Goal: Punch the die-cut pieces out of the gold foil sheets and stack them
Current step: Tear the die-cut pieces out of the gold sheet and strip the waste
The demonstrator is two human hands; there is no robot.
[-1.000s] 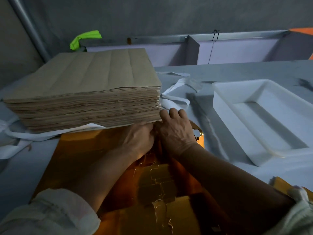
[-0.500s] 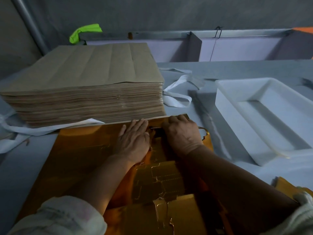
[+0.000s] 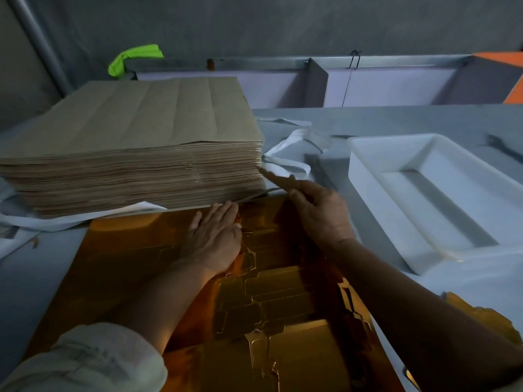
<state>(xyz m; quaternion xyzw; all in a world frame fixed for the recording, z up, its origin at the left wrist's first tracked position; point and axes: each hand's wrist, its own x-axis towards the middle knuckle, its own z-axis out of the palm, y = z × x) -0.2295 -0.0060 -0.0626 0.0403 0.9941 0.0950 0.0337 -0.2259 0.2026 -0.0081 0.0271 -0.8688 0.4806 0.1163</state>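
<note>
Head: left hand presses one gold sheet; right hand pinches one strip.

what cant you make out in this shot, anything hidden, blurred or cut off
Head view, the only one:
- Strip pinched by the right hand: motion-blurred, its shape is unclear.
- Gold foil sheet: cut lines under the flat left hand are hidden; the near edge is cut by the frame.
- White tray: right end runs off the frame.
- Gold scrap: partly behind the right forearm.

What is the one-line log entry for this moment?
left hand: presses flat on gold sheet | right hand: pinches thin strip
</note>
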